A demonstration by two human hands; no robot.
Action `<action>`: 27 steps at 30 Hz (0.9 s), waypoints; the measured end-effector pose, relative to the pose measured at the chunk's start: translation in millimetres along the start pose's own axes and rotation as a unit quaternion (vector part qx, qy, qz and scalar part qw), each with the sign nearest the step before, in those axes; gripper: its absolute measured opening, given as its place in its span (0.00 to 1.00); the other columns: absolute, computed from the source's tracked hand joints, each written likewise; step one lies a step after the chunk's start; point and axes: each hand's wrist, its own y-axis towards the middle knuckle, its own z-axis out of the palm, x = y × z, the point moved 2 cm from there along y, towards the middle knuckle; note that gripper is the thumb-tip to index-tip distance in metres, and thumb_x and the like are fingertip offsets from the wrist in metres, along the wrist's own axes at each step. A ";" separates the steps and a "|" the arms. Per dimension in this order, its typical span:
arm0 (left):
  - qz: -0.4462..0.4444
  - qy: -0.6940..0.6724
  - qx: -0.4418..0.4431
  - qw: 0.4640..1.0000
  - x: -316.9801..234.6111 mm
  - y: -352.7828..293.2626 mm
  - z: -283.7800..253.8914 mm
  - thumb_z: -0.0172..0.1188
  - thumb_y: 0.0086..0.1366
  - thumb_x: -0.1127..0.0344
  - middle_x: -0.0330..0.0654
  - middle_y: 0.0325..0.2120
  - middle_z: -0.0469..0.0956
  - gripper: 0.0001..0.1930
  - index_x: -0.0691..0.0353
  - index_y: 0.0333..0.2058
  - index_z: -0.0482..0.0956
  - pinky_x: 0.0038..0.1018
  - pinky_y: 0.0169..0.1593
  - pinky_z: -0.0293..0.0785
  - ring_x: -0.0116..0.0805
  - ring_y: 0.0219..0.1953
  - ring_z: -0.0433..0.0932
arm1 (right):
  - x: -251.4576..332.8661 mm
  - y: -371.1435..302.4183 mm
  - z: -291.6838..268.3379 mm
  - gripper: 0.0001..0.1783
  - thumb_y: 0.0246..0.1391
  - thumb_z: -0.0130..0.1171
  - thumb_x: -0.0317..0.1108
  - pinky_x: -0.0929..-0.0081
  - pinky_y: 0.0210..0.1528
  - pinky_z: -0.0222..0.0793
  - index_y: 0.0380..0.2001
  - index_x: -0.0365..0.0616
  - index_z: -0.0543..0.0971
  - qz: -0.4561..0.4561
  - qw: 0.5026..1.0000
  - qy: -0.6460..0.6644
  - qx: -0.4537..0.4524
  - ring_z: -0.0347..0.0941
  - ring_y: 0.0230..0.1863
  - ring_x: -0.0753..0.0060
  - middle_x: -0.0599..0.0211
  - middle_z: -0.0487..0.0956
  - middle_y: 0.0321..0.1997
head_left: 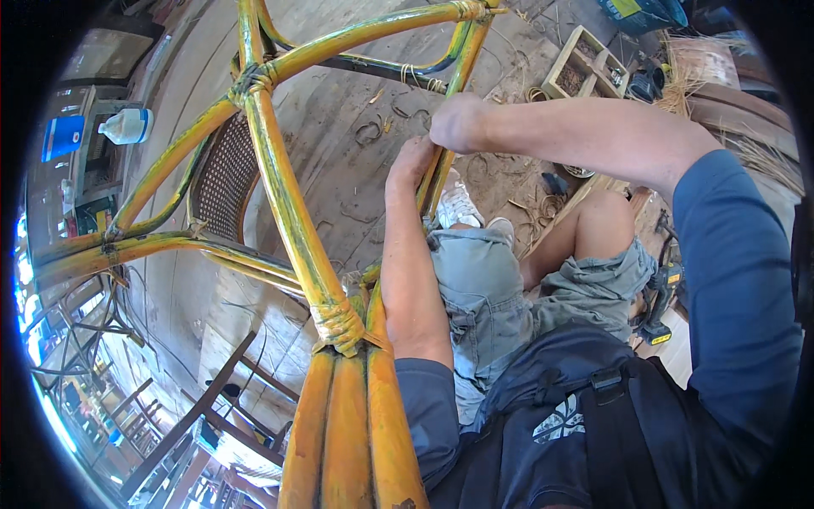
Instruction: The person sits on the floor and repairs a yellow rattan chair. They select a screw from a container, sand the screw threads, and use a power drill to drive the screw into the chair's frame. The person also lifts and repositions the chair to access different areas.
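Note:
A yellow-green rattan furniture frame (pixel 284 195) stands in front of me, its joints wrapped with binding strips. Both of my hands meet at one of its slanting poles (pixel 432 180), on the far side from the big lower joint. My left hand (pixel 413 161) lies close against this pole, curled, its fingertips out of sight. Just above it, my right hand (pixel 459 123) is closed like a fist at the pole, slightly blurred. Whatever the fingers pinch is hidden. Three thick poles (pixel 346 424) run beside my left upper arm below a wrapped joint (pixel 339 328).
A woven cane panel (pixel 225 174) is set within the frame. Strip offcuts (pixel 369 131) litter the plank floor. A divided wooden box (pixel 560 61) and a teal bucket (pixel 649 15) stand at upper right. A cordless drill (pixel 660 307) is by my leg. Dark wooden furniture (pixel 203 403) fills the lower left.

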 end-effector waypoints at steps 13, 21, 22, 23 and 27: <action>0.005 0.053 -0.007 0.999 7.6 11.6 0.0 0.43 0.59 0.48 0.62 0.41 0.74 0.28 0.73 0.39 0.76 0.39 0.50 0.63 0.53 0.47 0.72 | -20.7 -19.4 47.8 0.16 0.43 0.56 0.43 0.63 0.34 0.72 0.30 0.41 0.79 0.249 0.850 0.464 0.020 0.77 0.35 0.55 0.51 0.79 0.32; -0.006 0.035 -0.002 0.999 17.0 19.8 -1.3 0.44 0.58 0.47 0.63 0.42 0.73 0.29 0.72 0.39 0.76 0.38 0.52 0.62 0.53 0.49 0.71 | 11.2 -17.8 18.1 0.12 0.47 0.51 0.35 0.65 0.39 0.73 0.31 0.42 0.80 0.161 0.980 0.112 0.046 0.77 0.39 0.59 0.57 0.80 0.36; 0.007 0.042 -0.002 0.999 13.7 20.4 -0.3 0.44 0.57 0.47 0.63 0.42 0.73 0.29 0.72 0.39 0.76 0.38 0.52 0.62 0.53 0.49 0.71 | 10.6 -16.7 21.2 0.13 0.47 0.50 0.35 0.65 0.38 0.73 0.32 0.43 0.81 0.164 0.978 0.113 0.058 0.77 0.39 0.59 0.57 0.80 0.37; 0.021 0.049 -0.002 0.999 10.6 20.8 0.9 0.44 0.57 0.47 0.63 0.42 0.73 0.29 0.72 0.39 0.76 0.38 0.52 0.62 0.53 0.49 0.71 | 10.9 -14.5 25.9 0.13 0.48 0.50 0.35 0.65 0.38 0.73 0.33 0.43 0.81 0.167 0.977 0.115 0.069 0.77 0.40 0.60 0.57 0.79 0.37; -0.001 0.049 -0.016 0.999 11.3 20.4 0.4 0.45 0.57 0.47 0.63 0.43 0.72 0.29 0.73 0.39 0.75 0.38 0.52 0.62 0.53 0.49 0.71 | 18.2 -22.3 29.1 0.15 0.48 0.48 0.37 0.65 0.38 0.73 0.34 0.43 0.81 0.144 0.986 0.076 0.027 0.78 0.38 0.61 0.58 0.80 0.36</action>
